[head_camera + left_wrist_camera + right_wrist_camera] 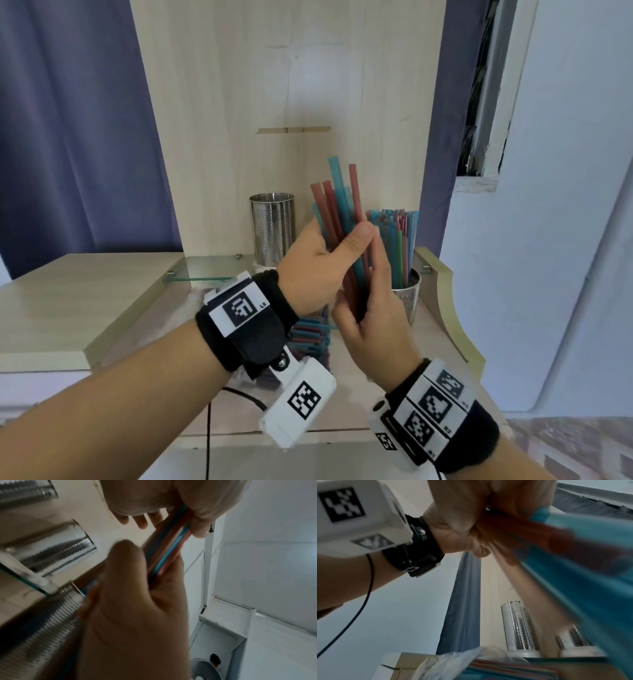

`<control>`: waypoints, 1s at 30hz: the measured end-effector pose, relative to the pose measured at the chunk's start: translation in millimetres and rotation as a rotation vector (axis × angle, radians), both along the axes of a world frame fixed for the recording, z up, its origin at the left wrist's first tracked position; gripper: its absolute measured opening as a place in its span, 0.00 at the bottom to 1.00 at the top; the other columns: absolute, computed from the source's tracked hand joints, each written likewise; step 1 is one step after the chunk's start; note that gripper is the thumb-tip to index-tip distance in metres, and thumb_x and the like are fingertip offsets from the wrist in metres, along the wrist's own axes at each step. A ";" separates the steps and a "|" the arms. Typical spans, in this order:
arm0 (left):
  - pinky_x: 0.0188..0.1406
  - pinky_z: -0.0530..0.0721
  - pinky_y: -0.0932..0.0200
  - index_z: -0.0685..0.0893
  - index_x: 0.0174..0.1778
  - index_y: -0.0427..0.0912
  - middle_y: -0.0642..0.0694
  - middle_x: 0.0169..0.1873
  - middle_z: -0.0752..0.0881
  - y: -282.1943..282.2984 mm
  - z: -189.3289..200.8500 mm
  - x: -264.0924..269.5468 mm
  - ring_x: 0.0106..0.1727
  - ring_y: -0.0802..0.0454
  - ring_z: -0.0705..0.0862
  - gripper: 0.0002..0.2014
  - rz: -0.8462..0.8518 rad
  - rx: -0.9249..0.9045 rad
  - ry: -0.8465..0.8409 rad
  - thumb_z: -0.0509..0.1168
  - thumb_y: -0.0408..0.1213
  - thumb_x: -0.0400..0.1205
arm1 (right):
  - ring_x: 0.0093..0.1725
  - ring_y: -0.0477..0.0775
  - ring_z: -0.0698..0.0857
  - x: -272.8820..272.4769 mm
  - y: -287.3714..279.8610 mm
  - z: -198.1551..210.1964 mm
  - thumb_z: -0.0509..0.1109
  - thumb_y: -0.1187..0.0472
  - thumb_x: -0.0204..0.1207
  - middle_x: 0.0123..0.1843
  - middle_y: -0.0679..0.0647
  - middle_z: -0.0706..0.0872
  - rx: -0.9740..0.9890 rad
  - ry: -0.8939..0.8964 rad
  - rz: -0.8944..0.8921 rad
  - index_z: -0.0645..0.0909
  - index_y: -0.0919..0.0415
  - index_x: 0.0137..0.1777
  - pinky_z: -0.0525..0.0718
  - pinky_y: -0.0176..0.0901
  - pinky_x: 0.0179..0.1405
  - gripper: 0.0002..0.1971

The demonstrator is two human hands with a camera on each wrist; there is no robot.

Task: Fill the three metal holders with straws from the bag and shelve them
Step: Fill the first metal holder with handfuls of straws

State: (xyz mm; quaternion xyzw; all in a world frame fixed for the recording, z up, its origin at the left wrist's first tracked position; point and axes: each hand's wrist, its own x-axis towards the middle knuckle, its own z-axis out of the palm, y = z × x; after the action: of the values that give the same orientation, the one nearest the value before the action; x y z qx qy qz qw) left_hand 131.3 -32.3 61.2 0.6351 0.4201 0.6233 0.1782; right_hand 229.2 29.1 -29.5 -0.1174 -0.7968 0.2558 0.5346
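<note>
My left hand [325,263] grips a bundle of red and blue straws [337,205] upright, thumb across the front. My right hand [371,322] holds the bundle's lower end just below, fingers along the straws. In the left wrist view the same straws [164,550] run between both hands. An empty perforated metal holder [273,229] stands behind on the left. A holder [409,298] full of straws stands at the right. A further holder [39,622] shows near my left palm; my hands hide it in the head view. The bag of straws [313,337] lies under my wrists.
A small glass shelf [202,270] juts out left of the empty holder, in front of a tall wooden back panel [274,85]. A wooden cabinet top [68,308] lies to the left, a blue curtain [68,120] behind it. A black cable [209,428] hangs below.
</note>
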 end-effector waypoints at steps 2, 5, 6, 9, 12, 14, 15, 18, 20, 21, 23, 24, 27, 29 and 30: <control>0.60 0.84 0.58 0.76 0.67 0.36 0.48 0.53 0.85 5.0 -1.3 -11.8 0.57 0.61 0.85 0.30 0.017 -0.064 0.073 0.64 0.57 0.77 | 0.63 0.22 0.76 3.2 4.9 -3.1 0.64 0.66 0.80 0.66 0.15 0.69 -0.010 -0.010 -0.007 0.43 0.51 0.86 0.73 0.21 0.62 0.42; 0.62 0.80 0.64 0.73 0.68 0.44 0.49 0.60 0.82 12.7 -5.6 -36.6 0.63 0.59 0.81 0.48 0.076 -0.173 0.254 0.53 0.81 0.65 | 0.54 0.24 0.80 14.0 17.1 -2.3 0.67 0.65 0.82 0.57 0.27 0.77 -0.101 0.001 -0.062 0.57 0.53 0.83 0.78 0.22 0.52 0.33; 0.59 0.80 0.69 0.73 0.67 0.46 0.52 0.58 0.81 12.7 -8.3 -45.3 0.60 0.62 0.81 0.47 0.127 -0.218 0.339 0.49 0.82 0.66 | 0.53 0.27 0.80 17.6 23.1 -2.1 0.67 0.64 0.82 0.56 0.33 0.79 -0.134 0.015 -0.080 0.61 0.55 0.81 0.80 0.25 0.52 0.30; 0.65 0.80 0.49 0.76 0.56 0.53 0.54 0.55 0.82 16.6 -27.4 -78.8 0.57 0.56 0.80 0.20 0.336 -0.355 0.672 0.55 0.64 0.81 | 0.50 0.44 0.80 27.1 37.4 -5.4 0.66 0.55 0.81 0.55 0.45 0.78 -0.222 0.052 -0.070 0.62 0.58 0.80 0.81 0.45 0.57 0.29; 0.67 0.75 0.47 0.81 0.57 0.55 0.55 0.57 0.83 21.0 -55.8 -107.3 0.62 0.52 0.78 0.12 0.424 -0.551 1.045 0.63 0.54 0.82 | 0.54 0.52 0.77 32.5 39.3 -9.6 0.64 0.51 0.80 0.57 0.43 0.74 -0.258 0.027 -0.062 0.58 0.54 0.82 0.82 0.63 0.60 0.31; 0.65 0.76 0.48 0.82 0.57 0.57 0.56 0.57 0.82 23.5 -71.6 -118.9 0.62 0.52 0.76 0.13 0.422 -0.622 1.201 0.65 0.56 0.81 | 0.55 0.50 0.78 34.7 39.0 -12.2 0.64 0.54 0.82 0.59 0.41 0.76 -0.255 0.022 -0.045 0.59 0.53 0.82 0.83 0.61 0.62 0.30; 0.65 0.76 0.47 0.82 0.58 0.59 0.57 0.57 0.81 24.3 -76.4 -120.9 0.63 0.52 0.74 0.13 0.420 -0.626 1.262 0.65 0.57 0.80 | 0.56 0.47 0.79 35.7 39.8 -14.0 0.64 0.56 0.83 0.60 0.40 0.77 -0.253 0.022 -0.037 0.60 0.52 0.81 0.84 0.53 0.62 0.29; 0.67 0.72 0.52 0.80 0.65 0.57 0.56 0.63 0.80 30.2 -84.9 -121.4 0.67 0.51 0.71 0.17 0.439 -0.640 1.357 0.64 0.57 0.81 | 0.62 0.30 0.77 38.0 41.0 -20.5 0.64 0.65 0.84 0.66 0.41 0.77 -0.253 -0.029 -0.044 0.63 0.52 0.78 0.75 0.20 0.55 0.25; 0.69 0.70 0.51 0.78 0.67 0.56 0.55 0.66 0.79 34.3 -85.7 -119.7 0.69 0.50 0.70 0.19 0.472 -0.654 1.377 0.64 0.56 0.81 | 0.63 0.29 0.75 38.5 40.3 -25.8 0.64 0.65 0.84 0.66 0.48 0.78 -0.284 -0.053 -0.054 0.64 0.56 0.79 0.73 0.16 0.53 0.25; 0.70 0.69 0.50 0.77 0.69 0.56 0.54 0.68 0.79 35.6 -85.3 -118.8 0.70 0.49 0.69 0.20 0.489 -0.674 1.381 0.64 0.56 0.81 | 0.62 0.29 0.75 38.7 39.7 -28.6 0.64 0.65 0.84 0.65 0.49 0.78 -0.294 -0.056 -0.059 0.63 0.56 0.79 0.73 0.16 0.53 0.26; 0.72 0.68 0.48 0.74 0.72 0.55 0.53 0.71 0.77 39.3 -86.0 -117.8 0.72 0.48 0.68 0.24 0.499 -0.727 1.402 0.65 0.56 0.81 | 0.59 0.27 0.76 38.8 38.8 -33.4 0.64 0.66 0.83 0.62 0.45 0.78 -0.306 -0.056 -0.067 0.63 0.56 0.79 0.76 0.17 0.51 0.26; 0.72 0.67 0.47 0.72 0.75 0.55 0.52 0.72 0.76 41.4 -87.0 -117.2 0.73 0.47 0.67 0.26 0.490 -0.752 1.428 0.65 0.56 0.81 | 0.57 0.26 0.76 38.8 38.6 -34.8 0.65 0.66 0.83 0.60 0.41 0.78 -0.306 -0.053 -0.072 0.63 0.57 0.79 0.75 0.17 0.52 0.26; 0.73 0.65 0.45 0.67 0.79 0.55 0.51 0.75 0.73 47.0 -90.2 -113.9 0.74 0.45 0.65 0.29 0.465 -0.794 1.447 0.64 0.55 0.82 | 0.57 0.27 0.76 39.9 36.8 -37.4 0.65 0.67 0.83 0.58 0.36 0.78 -0.301 -0.043 -0.082 0.65 0.59 0.78 0.72 0.16 0.56 0.25; 0.71 0.66 0.45 0.67 0.79 0.57 0.50 0.73 0.75 49.4 -91.5 -113.1 0.72 0.45 0.65 0.28 0.469 -0.804 1.393 0.65 0.53 0.82 | 0.59 0.28 0.77 40.8 35.4 -39.2 0.65 0.67 0.83 0.60 0.38 0.78 -0.306 -0.047 -0.072 0.64 0.56 0.78 0.72 0.17 0.56 0.25; 0.71 0.65 0.45 0.67 0.78 0.57 0.49 0.72 0.75 49.6 -92.1 -112.3 0.72 0.45 0.66 0.28 0.475 -0.803 1.382 0.65 0.52 0.82 | 0.61 0.30 0.77 40.7 34.8 -40.5 0.65 0.67 0.83 0.61 0.39 0.79 -0.305 -0.049 -0.066 0.64 0.55 0.79 0.72 0.18 0.58 0.26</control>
State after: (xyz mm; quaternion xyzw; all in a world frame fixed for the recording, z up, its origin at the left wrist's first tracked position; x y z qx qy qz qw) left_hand 19.0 17.2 -30.8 0.6572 0.7479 -0.0831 -0.0430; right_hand 269.9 63.9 -69.9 -0.2294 -0.7572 0.3533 0.4992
